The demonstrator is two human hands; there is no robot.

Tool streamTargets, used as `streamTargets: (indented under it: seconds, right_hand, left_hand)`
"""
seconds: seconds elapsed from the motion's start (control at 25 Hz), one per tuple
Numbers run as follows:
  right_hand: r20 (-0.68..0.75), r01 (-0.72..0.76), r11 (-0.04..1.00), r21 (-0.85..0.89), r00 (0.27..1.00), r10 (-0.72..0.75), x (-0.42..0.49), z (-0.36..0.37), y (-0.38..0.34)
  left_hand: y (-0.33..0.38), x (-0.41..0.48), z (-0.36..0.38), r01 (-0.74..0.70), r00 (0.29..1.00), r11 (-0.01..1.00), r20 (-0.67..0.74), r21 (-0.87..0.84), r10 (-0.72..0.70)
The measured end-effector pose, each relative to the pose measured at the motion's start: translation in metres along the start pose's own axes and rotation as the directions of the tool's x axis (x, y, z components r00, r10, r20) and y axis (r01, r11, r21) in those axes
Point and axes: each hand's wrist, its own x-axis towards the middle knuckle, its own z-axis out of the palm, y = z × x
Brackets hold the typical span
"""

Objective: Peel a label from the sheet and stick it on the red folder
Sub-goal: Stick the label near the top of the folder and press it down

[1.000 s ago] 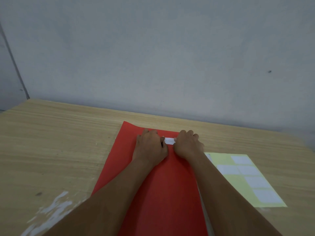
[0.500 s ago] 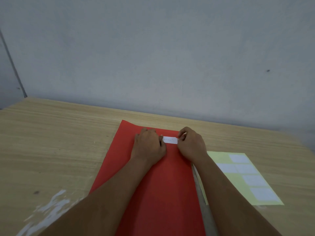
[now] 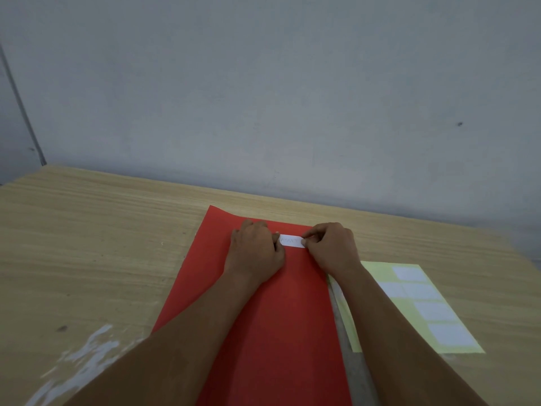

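A red folder (image 3: pixel 281 312) lies flat on the wooden table, its long side running away from me. A small white label (image 3: pixel 290 241) lies flat near the folder's far edge. My left hand (image 3: pixel 254 250) is curled with its fingertips pressing on the label's left end. My right hand (image 3: pixel 330 249) is curled too, thumb and forefinger on the label's right end. The yellow label sheet (image 3: pixel 377 271) lies to the right of the folder, with several white labels left on it; my right forearm covers part of it.
The wooden table (image 3: pixel 96 244) stretches wide to the left, with white paint smears (image 3: pixel 85 356) near its front left. A grey wall (image 3: pixel 263 98) rises just behind the table's far edge. A thin grey strip (image 3: pixel 355 364) runs along the folder's right side.
My hands have slid apart along the label, uncovering more of it. The right hand has moved to the right, to the label's end. The folder and sheet have stayed put.
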Motion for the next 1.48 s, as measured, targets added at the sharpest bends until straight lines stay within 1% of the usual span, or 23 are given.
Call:
streamTargets:
  seconds: [0.12, 0.24, 0.44, 0.56, 0.64, 0.8, 1.16, 1.32, 1.48]
  right_hand:
    - [0.029, -0.010, 1.000, 0.001, 1.000, 0.010, 0.002, 0.001, -0.001]
    - [0.038, -0.056, 0.998, 0.001, 0.998, 0.056, 0.005, 0.003, -0.006]
    - [0.050, -0.115, 0.992, -0.046, 0.992, 0.117, 0.013, 0.008, -0.010]
    - [0.025, -0.139, 0.988, -0.062, 0.990, 0.140, 0.017, 0.011, -0.009]
    - [0.019, -0.136, 0.986, -0.094, 0.990, 0.139, 0.018, 0.013, -0.009]
    - [0.069, -0.157, 0.963, -0.220, 0.982, 0.176, 0.018, 0.016, -0.015]
    - [0.094, -0.056, 0.857, -0.513, 0.988, 0.121, 0.005, 0.028, -0.026]
    - [0.094, -0.041, 0.831, -0.555, 0.989, 0.111, 0.004, 0.033, -0.025]
    - [0.111, -0.027, 0.832, -0.554, 0.988, 0.106, 0.005, 0.034, -0.023]
  left_hand:
    - [0.000, -0.001, -0.001, -0.006, 1.000, 1.000, -0.006, -0.004, 0.006]
    - [0.000, -0.001, -0.001, -0.014, 1.000, 1.000, 0.005, 0.014, 0.013]
    - [0.000, -0.001, -0.002, -0.037, 0.999, 0.999, -0.013, 0.016, 0.037]
    - [-0.001, -0.001, -0.001, -0.037, 0.999, 0.999, -0.021, 0.007, 0.037]
    - [-0.001, -0.001, -0.001, -0.036, 0.999, 0.999, -0.019, 0.018, 0.036]
    - [0.000, -0.001, -0.002, -0.028, 1.000, 1.000, 0.000, 0.013, 0.028]
    - [0.001, -0.001, -0.001, 0.020, 1.000, 0.999, -0.006, -0.039, -0.020]
    - [0.001, 0.000, 0.000, 0.028, 1.000, 0.999, 0.003, -0.033, -0.028]
    - [0.001, -0.001, 0.000, 0.032, 0.999, 0.999, 0.002, -0.038, -0.032]
